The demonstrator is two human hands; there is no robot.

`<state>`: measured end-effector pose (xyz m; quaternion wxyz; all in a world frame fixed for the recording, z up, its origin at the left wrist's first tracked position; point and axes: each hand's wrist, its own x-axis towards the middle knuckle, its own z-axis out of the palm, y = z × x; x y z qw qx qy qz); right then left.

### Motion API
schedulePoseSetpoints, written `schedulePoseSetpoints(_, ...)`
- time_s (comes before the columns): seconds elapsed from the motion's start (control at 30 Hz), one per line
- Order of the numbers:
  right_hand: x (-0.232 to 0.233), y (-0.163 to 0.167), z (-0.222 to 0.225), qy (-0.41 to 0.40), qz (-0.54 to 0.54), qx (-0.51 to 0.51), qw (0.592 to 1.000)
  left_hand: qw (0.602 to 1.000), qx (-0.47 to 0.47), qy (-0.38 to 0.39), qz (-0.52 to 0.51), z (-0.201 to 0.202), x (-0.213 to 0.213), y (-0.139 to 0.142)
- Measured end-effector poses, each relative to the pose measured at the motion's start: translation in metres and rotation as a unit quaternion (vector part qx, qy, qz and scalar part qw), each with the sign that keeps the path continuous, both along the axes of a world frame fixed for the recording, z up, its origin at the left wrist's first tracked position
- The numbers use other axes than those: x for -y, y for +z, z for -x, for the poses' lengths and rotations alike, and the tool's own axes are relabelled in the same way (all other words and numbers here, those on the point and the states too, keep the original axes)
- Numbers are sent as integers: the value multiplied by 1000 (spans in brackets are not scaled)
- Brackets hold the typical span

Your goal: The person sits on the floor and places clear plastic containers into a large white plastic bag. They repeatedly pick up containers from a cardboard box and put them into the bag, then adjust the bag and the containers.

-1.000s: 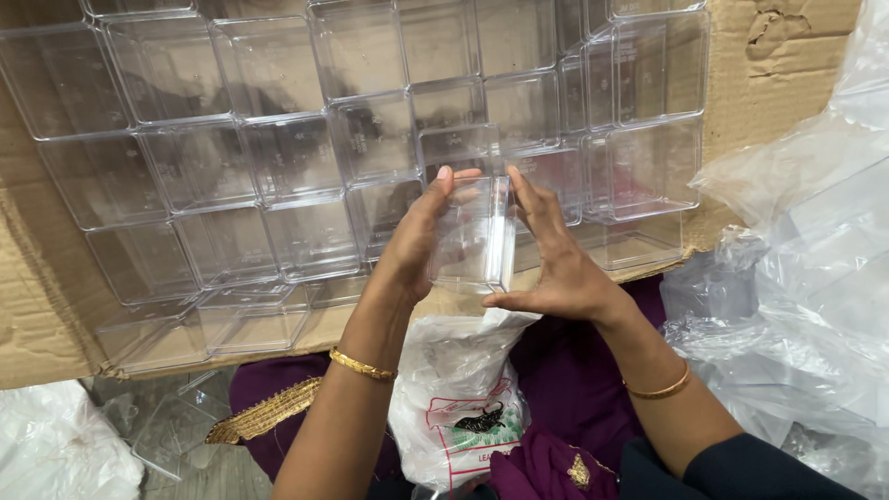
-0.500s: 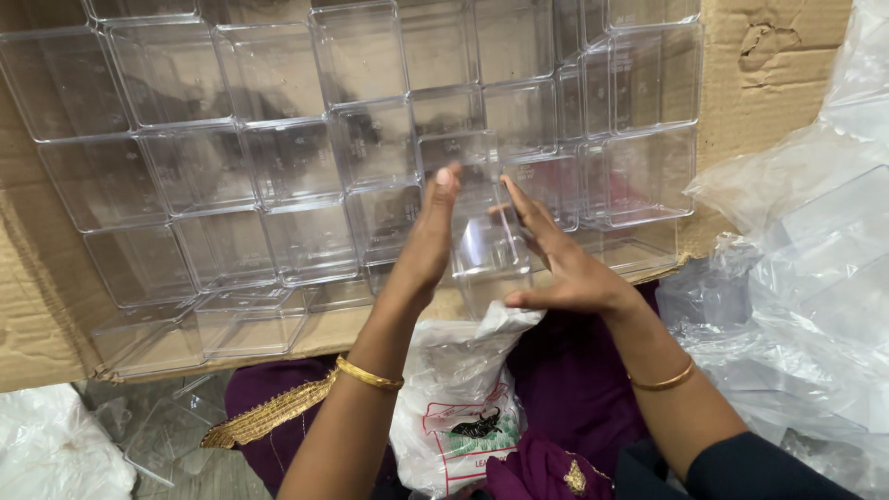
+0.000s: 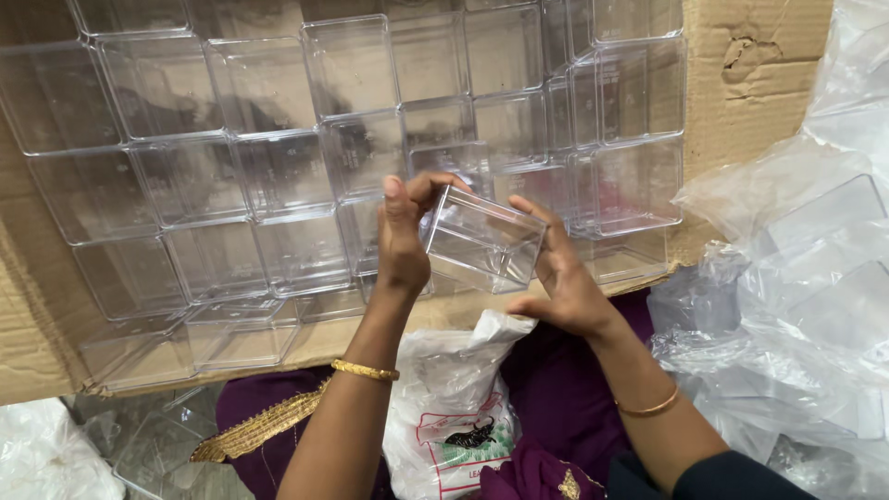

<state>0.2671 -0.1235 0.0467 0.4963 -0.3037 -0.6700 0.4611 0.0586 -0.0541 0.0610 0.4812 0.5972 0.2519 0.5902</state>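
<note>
A small clear plastic box (image 3: 483,243) is held just right of the frame's centre, tilted, with one corner turned towards the camera. It is clamped between both hands. The left hand (image 3: 406,239) is pressed against the box's left side, thumb raised and fingers curled over the upper left corner. The right hand (image 3: 561,278) is closed on the box's right side, with fingers laid along its upper right edge and the thumb tucked below.

Behind the hands, across the upper half of the frame, a large cardboard carton (image 3: 745,88) is seen lying open towards the camera. It is filled with rows of stacked clear plastic boxes (image 3: 231,185) of the same kind, packed closely side by side. The held box is kept just in front of these rows, apart from them.

A gold bangle (image 3: 365,371) is worn on the left wrist, and a thinner one (image 3: 650,407) on the right. Below the hands, at bottom centre, a white plastic bag with red and black print (image 3: 454,417) is laid on purple fabric (image 3: 556,389). Crumpled clear plastic wrapping (image 3: 787,306) is piled along the right edge of the frame.
</note>
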Motion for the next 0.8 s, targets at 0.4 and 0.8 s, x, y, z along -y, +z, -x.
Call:
schedulePoseSetpoints(0.4, -4, -3, 5, -77, -28, 53, 995, 998, 37, 20, 37, -4, 2, -13)
schedulePoseSetpoints(0.8, -5, -27, 13, -157, 168, 287, 930, 785, -540, 235, -192, -2, -65, -36)
